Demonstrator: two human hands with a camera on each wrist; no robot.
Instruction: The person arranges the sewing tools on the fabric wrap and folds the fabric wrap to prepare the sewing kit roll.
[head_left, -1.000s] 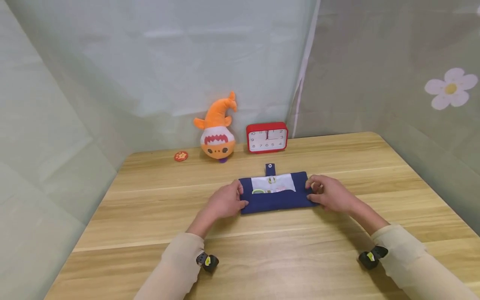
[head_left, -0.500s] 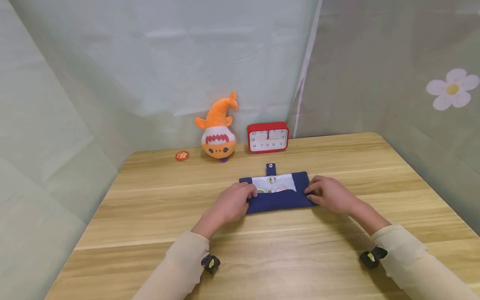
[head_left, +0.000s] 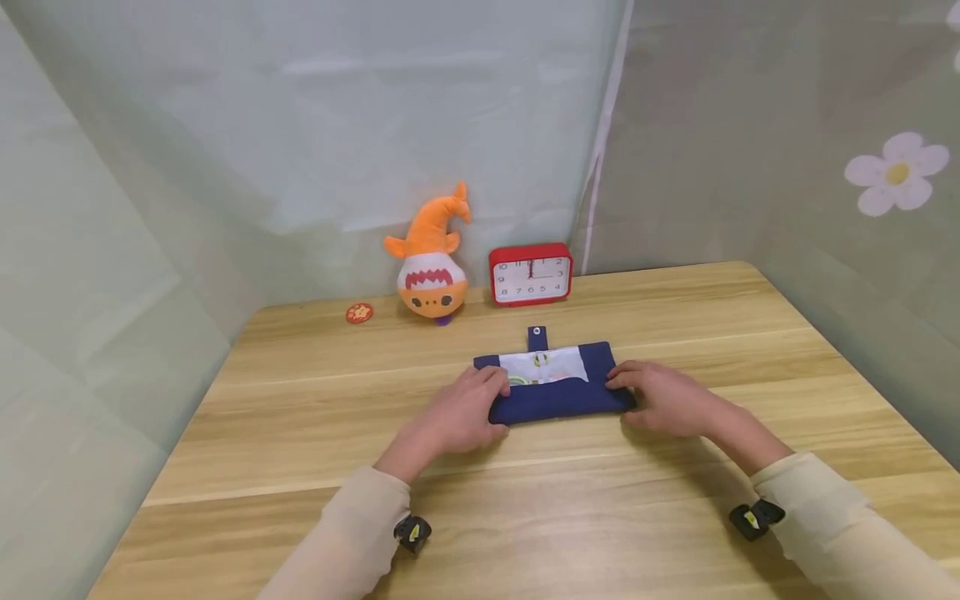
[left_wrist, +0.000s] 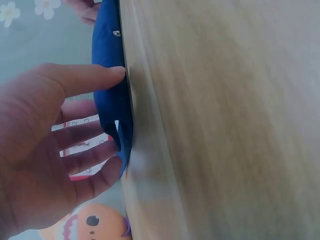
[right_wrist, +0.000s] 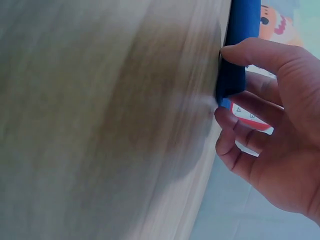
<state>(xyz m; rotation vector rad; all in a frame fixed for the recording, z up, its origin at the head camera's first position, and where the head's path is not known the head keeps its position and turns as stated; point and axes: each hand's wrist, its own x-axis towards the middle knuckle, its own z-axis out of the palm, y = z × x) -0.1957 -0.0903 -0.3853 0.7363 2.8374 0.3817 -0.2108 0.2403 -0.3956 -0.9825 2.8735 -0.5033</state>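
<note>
A navy fabric pouch [head_left: 558,402] lies flat on the table, its white printed inside partly uncovered and a strap with a metal snap [head_left: 537,331] stretched out at the far side. My left hand [head_left: 467,412] grips the pouch's near left corner, thumb at the front edge and fingers over the top. At the near right corner my right hand [head_left: 663,398] holds the pouch likewise, its thumb [right_wrist: 250,52] low on the front edge. Each wrist view shows the thumb on the blue cloth and some fingers reaching behind it. The pouch's left end is partly hidden by my hand.
Behind the pouch, a red clock [head_left: 531,275] stands by the back edge of the wooden table [head_left: 300,442]. An orange shark plush [head_left: 431,258] leans on the cloth backdrop left of it. A round red badge [head_left: 359,312] lies farther left.
My left hand has shifted right from the pouch's left edge onto its near left corner. My right thumb has come down to the near right corner. The pouch stays in place.
</note>
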